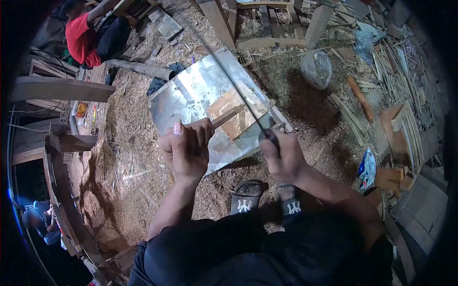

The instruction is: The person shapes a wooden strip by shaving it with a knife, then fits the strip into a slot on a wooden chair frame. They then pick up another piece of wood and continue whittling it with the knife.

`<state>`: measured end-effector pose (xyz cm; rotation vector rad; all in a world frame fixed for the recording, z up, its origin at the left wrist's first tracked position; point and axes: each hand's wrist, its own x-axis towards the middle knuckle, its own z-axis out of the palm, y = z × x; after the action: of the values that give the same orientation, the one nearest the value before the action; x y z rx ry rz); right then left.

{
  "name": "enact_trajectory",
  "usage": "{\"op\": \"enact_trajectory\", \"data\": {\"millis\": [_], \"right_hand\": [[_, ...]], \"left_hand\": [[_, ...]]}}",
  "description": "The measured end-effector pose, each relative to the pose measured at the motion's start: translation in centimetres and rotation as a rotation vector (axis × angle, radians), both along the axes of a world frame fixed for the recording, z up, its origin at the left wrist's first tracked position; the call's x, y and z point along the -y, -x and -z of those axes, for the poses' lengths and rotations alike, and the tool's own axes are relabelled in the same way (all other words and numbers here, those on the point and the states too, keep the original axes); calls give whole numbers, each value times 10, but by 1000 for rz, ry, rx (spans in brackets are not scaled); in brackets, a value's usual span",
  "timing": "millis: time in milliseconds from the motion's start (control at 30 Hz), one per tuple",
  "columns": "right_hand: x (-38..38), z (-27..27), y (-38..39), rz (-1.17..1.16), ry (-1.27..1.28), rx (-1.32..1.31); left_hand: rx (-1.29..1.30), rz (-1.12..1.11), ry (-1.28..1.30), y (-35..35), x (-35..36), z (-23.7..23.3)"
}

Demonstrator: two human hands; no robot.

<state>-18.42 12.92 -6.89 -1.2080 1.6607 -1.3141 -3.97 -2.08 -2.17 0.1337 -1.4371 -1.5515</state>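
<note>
The only container is a clear plastic bag (316, 68), knotted and bulging, lying on the floor (129, 143) beyond the far right corner of the metal sheet (191, 90); what is in it cannot be made out.

The left hand (186, 148) has its grip clamped around a wooden stick (228, 116), thumb upright. The stick is pale, squared and slim, and slants up and to the right over the near edge of the sheet. The right hand (284, 159) has its grip closed on the dark handle of a long thin blade (234, 86). The blade runs up and away to the left and crosses just past the stick's free end. Whether the two touch is unclear.

The sheet is flat, shiny and roughly square, with a dull tan patch near its middle. It rests on a floor thick with shavings and sawdust. Two black sandals (246, 196) stand at its near edge, between the forearms.

A round log (143, 69) lies by the sheet's far left corner. Offcuts and slats crowd the right side. The shavings to the left of the sheet lie more open. A person in a red shirt (78, 38) sits past the log.
</note>
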Motion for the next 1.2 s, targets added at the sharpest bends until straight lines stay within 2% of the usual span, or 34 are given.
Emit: {"op": "enact_trajectory", "data": {"millis": [67,167,233,300,333,367,433,533,600,667,767,800,900,933,967,1033,1067,1100,1167,1200], "right_hand": [[1,18,-4,-17,-340,-30],[-8,31,-3,40,-201,-57],[-8,6,4,-1,-173,-42],[-6,-10,5,0,149,43],[-5,-14,6,19,211,-7],[-4,-8,3,18,213,-5],[-2,22,-4,-44,-205,-89],[-5,28,3,38,-163,-46],[-11,11,0,35,-177,-4],[-6,-10,5,32,118,66],[-8,8,-2,56,162,-46],[-5,24,-4,5,-119,-75],[-8,28,-2,84,-128,-130],[-12,23,5,23,-249,-1],[-14,17,5,20,-257,7],[-14,4,9,40,42,100],[-14,-10,12,0,99,100],[-13,-1,9,-2,100,101],[-11,25,-4,38,36,-31],[-12,31,-4,-28,-262,-61]], "left_hand": [[39,25,25,0,3,0],[-47,-1,-21,0,0,2],[-21,2,-53,-1,0,1],[-12,-6,-40,1,-1,-1],[-10,-10,-41,1,-1,0],[-9,-6,-33,1,0,0],[-14,3,-18,0,2,-1],[-59,7,-46,-2,3,7],[-31,-1,-51,-2,-3,1],[-19,-5,-37,0,-1,0],[-18,6,-36,-3,2,2],[-18,0,-40,-3,1,2],[-50,6,-25,-1,3,5],[-59,5,-21,-4,1,7],[-51,3,-30,-6,-1,7],[-18,12,-35,-4,0,3],[-29,2,-51,-3,-1,2],[-28,0,-50,-4,-1,2],[-5,-5,-50,-7,2,4],[-9,-1,-45,-7,2,3]]}}
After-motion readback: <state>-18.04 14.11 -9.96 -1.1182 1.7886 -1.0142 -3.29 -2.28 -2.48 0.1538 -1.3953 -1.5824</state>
